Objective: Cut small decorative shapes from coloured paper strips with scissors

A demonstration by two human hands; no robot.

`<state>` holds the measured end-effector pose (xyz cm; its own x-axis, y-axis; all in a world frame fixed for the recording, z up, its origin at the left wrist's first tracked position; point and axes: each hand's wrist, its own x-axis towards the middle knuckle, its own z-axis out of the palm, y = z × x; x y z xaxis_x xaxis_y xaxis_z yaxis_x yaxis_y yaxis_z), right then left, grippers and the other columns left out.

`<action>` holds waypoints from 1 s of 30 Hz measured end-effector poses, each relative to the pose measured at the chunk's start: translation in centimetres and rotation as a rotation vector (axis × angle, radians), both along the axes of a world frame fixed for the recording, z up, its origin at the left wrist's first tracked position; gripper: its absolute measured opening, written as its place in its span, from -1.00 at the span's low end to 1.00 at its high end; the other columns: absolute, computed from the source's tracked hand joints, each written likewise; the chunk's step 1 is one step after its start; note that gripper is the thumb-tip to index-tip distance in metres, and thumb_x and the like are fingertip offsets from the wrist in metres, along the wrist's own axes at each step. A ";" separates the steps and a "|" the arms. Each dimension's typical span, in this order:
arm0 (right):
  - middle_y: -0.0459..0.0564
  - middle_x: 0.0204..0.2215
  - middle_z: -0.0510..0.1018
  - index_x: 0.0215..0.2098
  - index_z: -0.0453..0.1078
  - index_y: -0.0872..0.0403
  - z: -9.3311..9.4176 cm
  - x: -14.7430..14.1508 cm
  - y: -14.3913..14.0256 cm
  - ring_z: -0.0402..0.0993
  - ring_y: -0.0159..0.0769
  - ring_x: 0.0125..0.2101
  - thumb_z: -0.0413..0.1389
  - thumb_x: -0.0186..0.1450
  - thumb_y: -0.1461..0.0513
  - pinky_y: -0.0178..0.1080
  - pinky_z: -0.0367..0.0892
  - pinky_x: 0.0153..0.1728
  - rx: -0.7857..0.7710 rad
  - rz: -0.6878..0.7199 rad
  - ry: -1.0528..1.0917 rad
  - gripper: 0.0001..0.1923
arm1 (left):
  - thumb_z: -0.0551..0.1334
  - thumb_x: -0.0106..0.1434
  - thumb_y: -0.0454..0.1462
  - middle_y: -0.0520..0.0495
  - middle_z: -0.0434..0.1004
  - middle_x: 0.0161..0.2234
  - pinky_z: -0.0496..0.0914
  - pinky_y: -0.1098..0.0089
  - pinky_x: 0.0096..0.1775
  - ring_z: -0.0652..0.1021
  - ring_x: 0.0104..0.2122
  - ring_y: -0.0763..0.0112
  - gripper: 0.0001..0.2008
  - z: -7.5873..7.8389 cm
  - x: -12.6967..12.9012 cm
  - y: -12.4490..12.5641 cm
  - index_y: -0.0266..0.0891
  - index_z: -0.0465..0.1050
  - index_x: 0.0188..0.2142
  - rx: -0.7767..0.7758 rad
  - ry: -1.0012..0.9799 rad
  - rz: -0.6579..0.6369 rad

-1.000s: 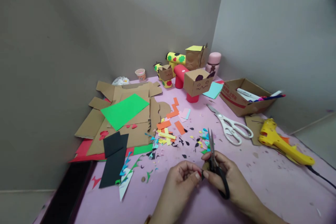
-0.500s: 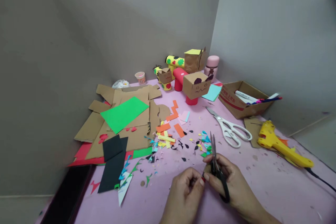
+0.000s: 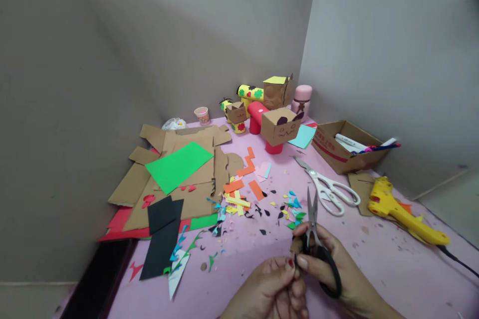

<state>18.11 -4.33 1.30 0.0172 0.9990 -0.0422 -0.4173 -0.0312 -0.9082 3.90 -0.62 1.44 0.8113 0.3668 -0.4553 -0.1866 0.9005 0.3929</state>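
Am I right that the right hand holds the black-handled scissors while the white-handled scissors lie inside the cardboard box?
Not quite. In the head view the right hand does hold the black-handled scissors, but the white-handled scissors lie on the pink table, left of the cardboard box, not in it.

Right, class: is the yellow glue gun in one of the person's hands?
No, the yellow glue gun lies on the pink table, apart from both hands; the right hand holds black-handled scissors.
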 end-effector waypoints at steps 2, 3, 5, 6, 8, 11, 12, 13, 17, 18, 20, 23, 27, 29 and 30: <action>-0.23 -0.51 0.46 -0.20 0.34 -0.03 0.0 0.0 -0.1 0.41 -0.46 -0.50 0.30 0.14 0.15 -0.39 0.29 -0.43 -0.010 -0.002 0.005 -0.69 | 0.45 -0.06 -0.18 0.13 0.34 -0.68 0.28 0.54 -0.54 0.35 -0.70 0.64 -0.68 -0.1 0.0 -0.1 -0.33 0.38 -0.48 -0.028 -0.029 -0.009; -0.23 -0.52 0.45 -0.20 0.34 -0.03 0.0 0.1 -0.1 0.40 -0.46 -0.52 0.29 0.14 0.14 -0.39 0.29 -0.44 -0.018 -0.012 0.011 -0.69 | 0.44 -0.05 -0.19 0.13 0.34 -0.68 0.26 0.55 -0.55 0.35 -0.70 0.65 -0.68 -0.2 0.1 -0.1 -0.34 0.38 -0.49 -0.036 -0.045 -0.015; -0.24 -0.53 0.43 -0.20 0.34 -0.02 0.1 0.1 -0.1 0.39 -0.46 -0.54 0.30 0.12 0.14 -0.38 0.30 -0.46 -0.027 -0.005 0.007 -0.68 | 0.44 -0.05 -0.19 0.11 0.36 -0.67 0.24 0.57 -0.55 0.37 -0.69 0.65 -0.69 -0.3 0.1 -0.2 -0.35 0.38 -0.49 -0.037 -0.062 -0.019; -0.24 -0.54 0.42 -0.21 0.34 -0.01 0.1 0.1 -0.1 0.38 -0.46 -0.56 0.30 0.12 0.14 -0.38 0.30 -0.48 -0.029 -0.009 0.002 -0.68 | 0.44 -0.05 -0.19 0.10 0.37 -0.67 0.24 0.57 -0.56 0.37 -0.69 0.65 -0.68 -0.3 0.2 -0.2 -0.36 0.38 -0.49 -0.026 -0.059 -0.017; -0.24 -0.55 0.41 -0.22 0.34 -0.02 0.2 0.1 0.0 0.37 -0.45 -0.57 0.29 0.13 0.13 -0.38 0.30 -0.49 -0.017 -0.017 -0.030 -0.69 | 0.43 -0.04 -0.14 0.07 0.40 -0.66 0.24 0.56 -0.56 0.37 -0.70 0.65 -0.67 -0.3 0.2 -0.1 -0.35 0.39 -0.50 0.028 -0.009 -0.004; -0.26 -0.56 0.39 -0.23 0.31 -0.04 0.2 0.3 0.2 0.36 -0.45 -0.58 0.24 0.18 0.16 -0.38 0.29 -0.50 0.019 -0.044 -0.140 -0.76 | 0.39 -0.05 -0.01 0.00 0.46 -0.62 0.25 0.53 -0.53 0.40 -0.66 0.58 -0.59 -0.4 0.3 0.2 -0.33 0.42 -0.50 0.260 0.132 0.056; -0.27 -0.56 0.39 -0.23 0.30 -0.05 0.2 0.4 0.2 0.36 -0.45 -0.57 0.22 0.20 0.19 -0.38 0.29 -0.49 0.025 -0.055 -0.189 -0.79 | 0.39 -0.07 0.00 -0.01 0.48 -0.59 0.26 0.52 -0.51 0.42 -0.63 0.57 -0.59 -0.4 0.3 0.3 -0.33 0.44 -0.49 0.366 0.186 0.103; -0.27 -0.56 0.39 -0.23 0.29 -0.05 0.2 0.4 0.2 0.35 -0.44 -0.55 0.20 0.21 0.23 -0.38 0.29 -0.48 0.023 -0.067 -0.238 -0.80 | 0.41 -0.10 0.00 0.00 0.48 -0.58 0.25 0.52 -0.49 0.42 -0.59 0.56 -0.59 -0.5 0.3 0.3 -0.32 0.46 -0.48 0.467 0.239 0.156; -0.25 -0.55 0.40 -0.25 0.27 -0.03 0.1 0.3 0.2 0.36 -0.40 -0.51 0.17 0.18 0.31 -0.36 0.30 -0.45 -0.017 -0.103 -0.369 -0.79 | 0.41 -0.06 -0.07 0.05 0.46 -0.61 0.21 0.52 -0.48 0.37 -0.57 0.55 -0.68 -0.5 0.2 0.1 -0.31 0.51 -0.51 0.711 0.423 0.293; -0.25 -0.55 0.41 -0.25 0.26 -0.03 0.1 0.2 0.1 0.37 -0.39 -0.52 0.17 0.18 0.30 -0.35 0.30 -0.45 -0.026 -0.104 -0.381 -0.79 | 0.38 -0.03 -0.07 0.04 0.46 -0.63 0.20 0.51 -0.49 0.37 -0.58 0.53 -0.69 -0.5 0.2 0.0 -0.31 0.51 -0.53 0.738 0.454 0.300; -0.25 -0.56 0.40 -0.25 0.23 -0.02 0.1 0.1 0.1 0.36 -0.38 -0.52 0.15 0.17 0.27 -0.34 0.29 -0.45 -0.049 -0.133 -0.399 -0.79 | 0.36 0.00 -0.06 0.00 0.48 -0.64 0.22 0.49 -0.49 0.39 -0.59 0.50 -0.68 -0.3 0.1 -0.1 -0.31 0.50 -0.57 0.752 0.482 0.314; -0.26 -0.58 0.33 -0.25 0.24 0.01 0.0 0.1 0.2 0.29 -0.38 -0.55 0.15 0.16 0.23 -0.35 0.25 -0.49 -0.087 -0.191 -0.435 -0.79 | 0.37 -0.02 -0.06 -0.03 0.53 -0.61 0.26 0.48 -0.47 0.43 -0.58 0.47 -0.68 0.0 -0.1 0.1 -0.31 0.49 -0.55 0.644 0.457 0.338; -0.23 -0.59 0.34 -0.23 0.29 0.06 -0.1 -0.2 0.3 0.28 -0.34 -0.56 0.22 0.09 0.21 -0.33 0.23 -0.51 -0.077 -0.028 -0.534 -0.70 | 0.38 -0.02 -0.09 -0.04 0.54 -0.58 0.29 0.47 -0.44 0.44 -0.57 0.47 -0.71 0.4 -0.4 0.5 -0.30 0.48 -0.53 0.574 0.400 0.398; -0.15 -0.53 0.42 -0.22 0.32 0.05 -0.1 -0.5 0.2 0.33 -0.29 -0.52 0.18 0.10 0.14 -0.30 0.27 -0.47 -0.019 0.065 -0.632 -0.70 | 0.37 -0.01 -0.10 -0.02 0.52 -0.59 0.29 0.48 -0.44 0.43 -0.57 0.47 -0.72 0.7 -0.5 0.6 -0.29 0.47 -0.53 0.581 0.392 0.435; -0.12 -0.49 0.45 -0.23 0.33 0.05 -0.1 -0.7 0.1 0.35 -0.26 -0.50 0.15 0.12 0.11 -0.28 0.28 -0.46 0.015 0.089 -0.684 -0.72 | 0.37 0.00 -0.10 -0.01 0.51 -0.60 0.28 0.49 -0.45 0.42 -0.58 0.48 -0.72 0.8 -0.5 0.6 -0.28 0.46 -0.54 0.586 0.395 0.453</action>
